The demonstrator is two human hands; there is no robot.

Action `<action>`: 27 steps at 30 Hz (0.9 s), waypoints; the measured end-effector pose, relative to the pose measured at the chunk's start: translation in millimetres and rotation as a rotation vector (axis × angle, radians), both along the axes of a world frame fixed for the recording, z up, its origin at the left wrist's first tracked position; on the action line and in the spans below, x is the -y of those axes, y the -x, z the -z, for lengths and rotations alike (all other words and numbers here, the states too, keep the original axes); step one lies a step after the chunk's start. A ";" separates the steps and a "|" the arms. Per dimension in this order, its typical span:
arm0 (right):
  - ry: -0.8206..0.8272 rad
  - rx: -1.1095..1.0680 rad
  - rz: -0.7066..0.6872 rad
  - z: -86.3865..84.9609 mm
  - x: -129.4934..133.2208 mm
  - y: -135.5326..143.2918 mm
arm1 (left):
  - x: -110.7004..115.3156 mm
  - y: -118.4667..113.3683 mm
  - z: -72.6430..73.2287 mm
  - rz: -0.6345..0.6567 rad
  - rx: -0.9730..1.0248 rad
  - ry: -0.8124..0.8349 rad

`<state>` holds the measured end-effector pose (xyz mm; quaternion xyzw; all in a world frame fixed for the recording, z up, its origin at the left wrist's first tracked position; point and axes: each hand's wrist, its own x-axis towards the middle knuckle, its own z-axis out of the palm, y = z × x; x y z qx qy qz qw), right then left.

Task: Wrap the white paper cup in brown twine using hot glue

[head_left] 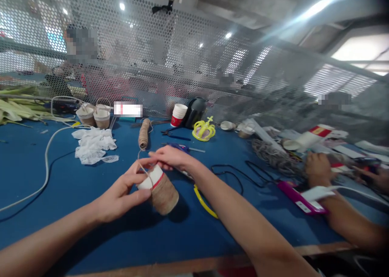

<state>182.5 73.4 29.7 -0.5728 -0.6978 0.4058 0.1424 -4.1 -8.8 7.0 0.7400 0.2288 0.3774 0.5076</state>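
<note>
A paper cup (165, 194), tilted on its side, has brown twine wrapped round most of it, and a white band with a red line stays bare. My left hand (121, 192) grips it by the white end, thumb on the near side. A loose strand of twine runs over that hand's fingers to the cup from a twine spool (144, 134) behind. At the far side of the cup is my right hand (170, 157), fingers bent together; what they pinch is hidden. Just beyond lies a blue glue gun (181, 147). Yellow curved handles (205, 204) show beneath my right forearm.
Behind stand stacked paper cups (178, 114), pliers (176, 135) and a yellow crown (204, 130). Crumpled white material (92, 144) and two wrapped cups (101, 118) are at left, beside a white cable (48, 163). Another person's hand (317, 167) is at right, near a magenta power strip (300, 200).
</note>
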 end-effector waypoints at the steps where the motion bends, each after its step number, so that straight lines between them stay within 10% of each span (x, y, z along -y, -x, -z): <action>1: -0.066 0.043 0.083 -4.5 -2.4 -12.5 | -1.9 0.0 2.2 -0.028 0.006 -0.002; 11: -0.150 0.396 0.437 13.7 -23.0 -73.4 | -10.0 0.2 10.6 -0.204 -0.053 -0.089; 19: -0.327 0.016 0.437 -14.4 20.6 -62.8 | -12.9 0.3 11.9 -0.222 -0.114 -0.045; 23: -0.148 -0.450 0.296 -23.4 51.0 -54.3 | -15.1 0.8 15.5 -0.236 -0.134 -0.056; 27: -0.185 -0.434 0.178 -20.3 71.1 -42.5 | -18.6 0.0 19.4 -0.274 -0.157 -0.058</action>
